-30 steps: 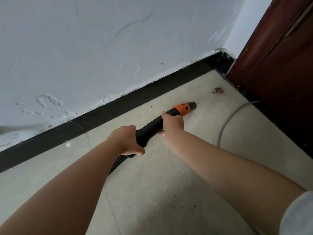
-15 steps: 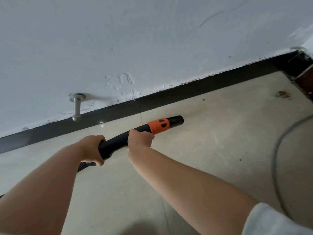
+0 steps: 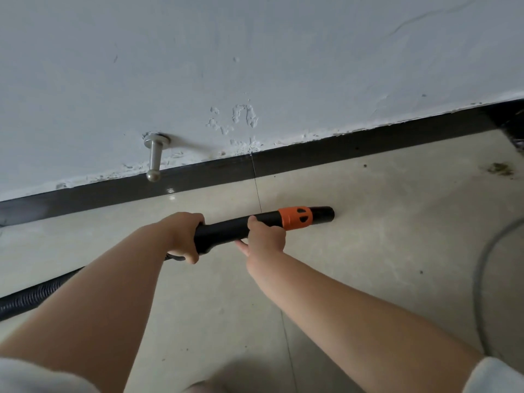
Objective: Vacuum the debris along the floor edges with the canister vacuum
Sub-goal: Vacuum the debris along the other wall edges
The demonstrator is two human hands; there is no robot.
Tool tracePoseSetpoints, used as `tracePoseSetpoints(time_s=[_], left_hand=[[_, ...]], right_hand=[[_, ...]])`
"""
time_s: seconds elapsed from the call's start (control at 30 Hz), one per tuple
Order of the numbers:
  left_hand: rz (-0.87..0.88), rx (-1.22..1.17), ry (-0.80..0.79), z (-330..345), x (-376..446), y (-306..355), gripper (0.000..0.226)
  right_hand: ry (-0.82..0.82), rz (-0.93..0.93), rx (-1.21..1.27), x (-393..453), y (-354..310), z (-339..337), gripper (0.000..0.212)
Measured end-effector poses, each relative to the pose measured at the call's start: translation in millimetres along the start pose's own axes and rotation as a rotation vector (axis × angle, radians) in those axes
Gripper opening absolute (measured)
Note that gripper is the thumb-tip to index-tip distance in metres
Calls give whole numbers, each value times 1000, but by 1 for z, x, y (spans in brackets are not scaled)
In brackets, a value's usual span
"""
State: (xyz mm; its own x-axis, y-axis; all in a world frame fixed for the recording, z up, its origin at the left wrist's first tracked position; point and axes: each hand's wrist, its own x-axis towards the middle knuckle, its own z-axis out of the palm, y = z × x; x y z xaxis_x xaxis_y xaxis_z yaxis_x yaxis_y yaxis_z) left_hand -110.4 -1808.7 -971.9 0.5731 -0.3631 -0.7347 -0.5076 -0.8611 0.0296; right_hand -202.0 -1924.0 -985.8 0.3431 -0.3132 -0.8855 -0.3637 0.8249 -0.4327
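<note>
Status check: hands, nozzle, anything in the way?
Left hand and right hand grip vacuum wand. Debris patch ahead, unreached. Grey cord right of nozzle.

Soft, even daylight, faint shadows, wide-angle bending at edges, mostly sharp.

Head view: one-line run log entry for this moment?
left hand grips black vacuum wand | right hand holds wand near orange collar | brown debris pile unvacuumed

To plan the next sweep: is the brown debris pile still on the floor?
Yes, still there: brown debris pile lies beyond the black vacuum nozzle.
</note>
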Motion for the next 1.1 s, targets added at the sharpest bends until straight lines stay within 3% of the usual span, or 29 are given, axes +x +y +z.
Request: tracePoseSetpoints(time_s=[0.47,0.8,0.93,1.1], left_hand=[[-224,45,-53,26,-66,-122,38],[-131,224,-74,1,-42,-71,40],[-112,177,-57,-1,-31,-42,36],[-164,59,-33,1,-27,-21,33]], right_hand=[[-134,187,-47,-44,101,85,57],[-89,190,104,-40,69,49,44],[-57,130,106,-32,43,31,44],[-129,95,-65,-23,6,25,44]])
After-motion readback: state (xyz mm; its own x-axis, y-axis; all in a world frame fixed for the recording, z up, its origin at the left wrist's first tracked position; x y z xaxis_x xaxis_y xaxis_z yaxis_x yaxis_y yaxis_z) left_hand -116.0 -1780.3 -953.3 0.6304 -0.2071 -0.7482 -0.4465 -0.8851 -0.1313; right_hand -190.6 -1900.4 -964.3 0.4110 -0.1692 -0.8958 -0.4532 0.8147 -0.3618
